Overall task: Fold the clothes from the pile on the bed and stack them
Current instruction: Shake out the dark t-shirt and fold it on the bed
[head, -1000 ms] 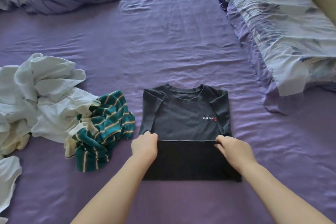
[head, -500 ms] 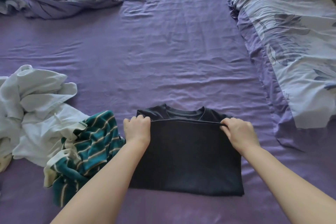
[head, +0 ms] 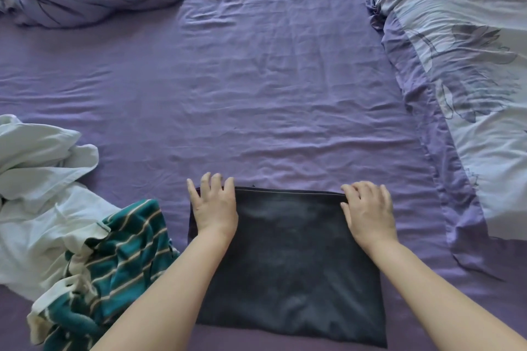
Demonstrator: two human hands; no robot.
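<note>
Soft, light and floppy, the folded dark shirt (head: 288,259) at the bed's near edge lies under the flat-pressing left hand (head: 214,208) and right hand (head: 368,212), neither grip holding anything; lift it by both side edges.

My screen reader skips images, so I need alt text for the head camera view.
Two bare hands, left hand and right hand, rest with fingers spread on the far corners of a folded dark T-shirt on a purple bedsheet. To the left lie a green striped garment and crumpled white clothes; floral bedding lies right.

White clothes (head: 34,194) cut off at left edge.
</note>
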